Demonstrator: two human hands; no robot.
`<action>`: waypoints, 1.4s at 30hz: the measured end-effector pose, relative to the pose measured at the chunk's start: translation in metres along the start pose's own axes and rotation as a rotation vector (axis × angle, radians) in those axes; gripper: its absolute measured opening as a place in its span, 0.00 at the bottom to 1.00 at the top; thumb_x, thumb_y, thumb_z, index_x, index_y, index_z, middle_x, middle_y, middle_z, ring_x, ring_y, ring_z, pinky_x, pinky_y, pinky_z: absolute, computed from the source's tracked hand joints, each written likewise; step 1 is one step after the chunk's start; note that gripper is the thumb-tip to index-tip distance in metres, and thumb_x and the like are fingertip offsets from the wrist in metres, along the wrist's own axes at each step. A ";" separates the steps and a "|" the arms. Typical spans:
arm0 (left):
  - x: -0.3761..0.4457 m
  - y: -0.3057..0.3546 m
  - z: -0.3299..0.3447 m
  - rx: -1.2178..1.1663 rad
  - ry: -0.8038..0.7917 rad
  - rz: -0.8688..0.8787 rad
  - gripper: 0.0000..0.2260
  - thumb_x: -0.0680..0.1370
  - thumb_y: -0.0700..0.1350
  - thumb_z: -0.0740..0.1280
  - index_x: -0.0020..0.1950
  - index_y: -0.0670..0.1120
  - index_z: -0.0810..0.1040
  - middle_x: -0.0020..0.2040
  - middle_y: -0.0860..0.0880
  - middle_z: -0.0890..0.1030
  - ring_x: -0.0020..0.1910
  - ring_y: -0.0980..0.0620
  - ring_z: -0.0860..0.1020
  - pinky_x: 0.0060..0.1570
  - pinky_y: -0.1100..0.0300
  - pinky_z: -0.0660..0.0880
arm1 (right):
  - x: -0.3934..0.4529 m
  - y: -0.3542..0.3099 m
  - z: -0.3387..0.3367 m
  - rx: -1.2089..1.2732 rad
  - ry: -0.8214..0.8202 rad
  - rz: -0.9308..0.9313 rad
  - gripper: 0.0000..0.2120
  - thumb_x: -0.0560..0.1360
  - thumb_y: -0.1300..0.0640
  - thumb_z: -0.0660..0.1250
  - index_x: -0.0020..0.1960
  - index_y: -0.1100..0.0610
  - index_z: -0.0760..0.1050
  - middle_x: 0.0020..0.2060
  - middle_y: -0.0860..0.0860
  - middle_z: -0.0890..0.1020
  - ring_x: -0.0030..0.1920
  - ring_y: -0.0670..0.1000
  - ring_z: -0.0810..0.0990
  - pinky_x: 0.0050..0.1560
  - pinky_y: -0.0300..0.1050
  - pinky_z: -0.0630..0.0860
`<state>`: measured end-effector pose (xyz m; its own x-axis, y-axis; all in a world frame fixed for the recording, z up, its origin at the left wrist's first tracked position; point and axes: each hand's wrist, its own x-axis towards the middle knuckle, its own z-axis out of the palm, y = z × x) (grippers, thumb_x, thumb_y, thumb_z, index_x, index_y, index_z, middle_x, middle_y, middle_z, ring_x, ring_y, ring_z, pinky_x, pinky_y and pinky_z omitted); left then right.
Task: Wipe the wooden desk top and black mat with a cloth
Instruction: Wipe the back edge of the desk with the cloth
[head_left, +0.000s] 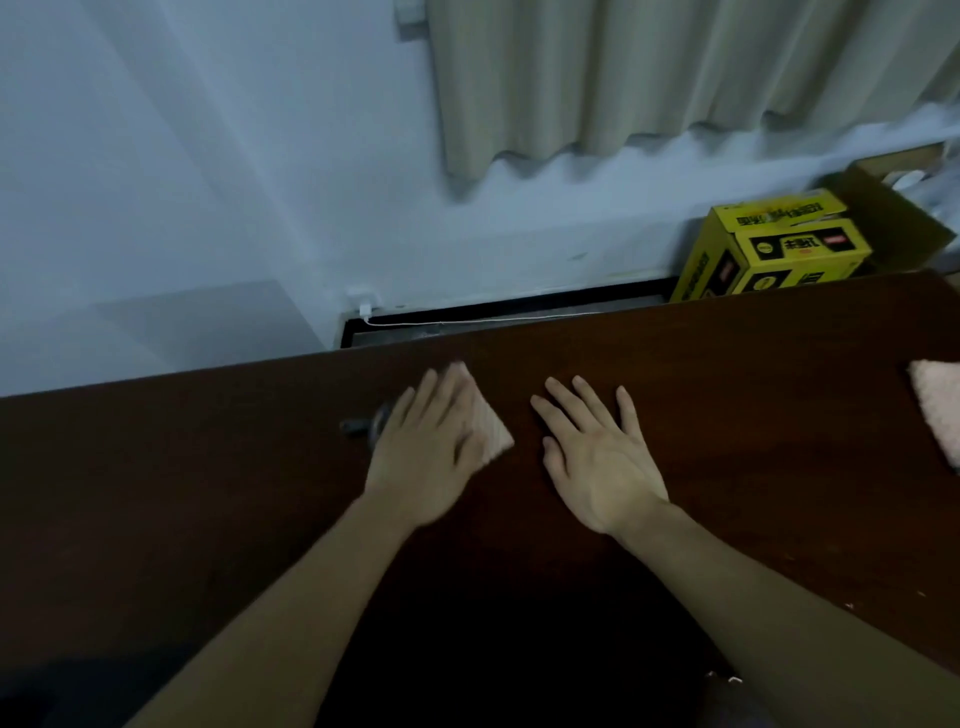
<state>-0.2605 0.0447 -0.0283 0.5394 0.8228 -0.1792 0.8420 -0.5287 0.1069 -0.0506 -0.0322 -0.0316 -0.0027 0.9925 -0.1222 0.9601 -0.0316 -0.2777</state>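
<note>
The dark wooden desk top (727, 395) fills the lower half of the head view. My left hand (426, 457) lies flat on a folded pinkish cloth (491, 426) near the desk's far edge, fingers straight, pressing it down; the hand is blurred. My right hand (597, 457) rests flat on the bare wood just right of the cloth, fingers spread and holding nothing. A dark area (493, 649) lies between my forearms at the near edge; I cannot tell whether it is the black mat.
A small dark object (363, 423) lies on the desk by my left hand. A second pink cloth (937, 410) sits at the right edge. Behind the desk stand a yellow box (774, 254), a brown carton (898, 218), a white wall with a charger cable (467, 322), and curtains.
</note>
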 end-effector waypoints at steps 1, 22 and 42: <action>-0.019 0.001 0.002 0.004 -0.022 0.063 0.28 0.84 0.59 0.42 0.82 0.52 0.38 0.81 0.53 0.34 0.80 0.51 0.35 0.79 0.51 0.40 | 0.000 0.000 0.000 -0.007 -0.003 0.003 0.26 0.85 0.45 0.46 0.82 0.44 0.52 0.82 0.45 0.50 0.82 0.50 0.41 0.79 0.61 0.36; -0.040 -0.022 0.006 -0.050 -0.011 0.001 0.28 0.84 0.60 0.43 0.82 0.52 0.39 0.82 0.53 0.36 0.80 0.51 0.36 0.78 0.52 0.39 | -0.002 -0.001 0.001 -0.050 0.005 0.013 0.30 0.81 0.42 0.39 0.82 0.44 0.54 0.82 0.44 0.52 0.82 0.49 0.44 0.80 0.59 0.38; -0.045 -0.017 0.014 -0.060 0.058 -0.234 0.28 0.85 0.60 0.43 0.83 0.51 0.40 0.82 0.53 0.39 0.81 0.51 0.39 0.79 0.51 0.42 | 0.000 0.003 -0.001 -0.076 -0.029 -0.042 0.27 0.85 0.45 0.44 0.83 0.47 0.49 0.83 0.48 0.48 0.82 0.53 0.41 0.79 0.64 0.40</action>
<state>-0.2987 0.0136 -0.0361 0.3277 0.9328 -0.1501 0.9420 -0.3104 0.1275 -0.0472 -0.0319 -0.0317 -0.0503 0.9889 -0.1399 0.9775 0.0200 -0.2101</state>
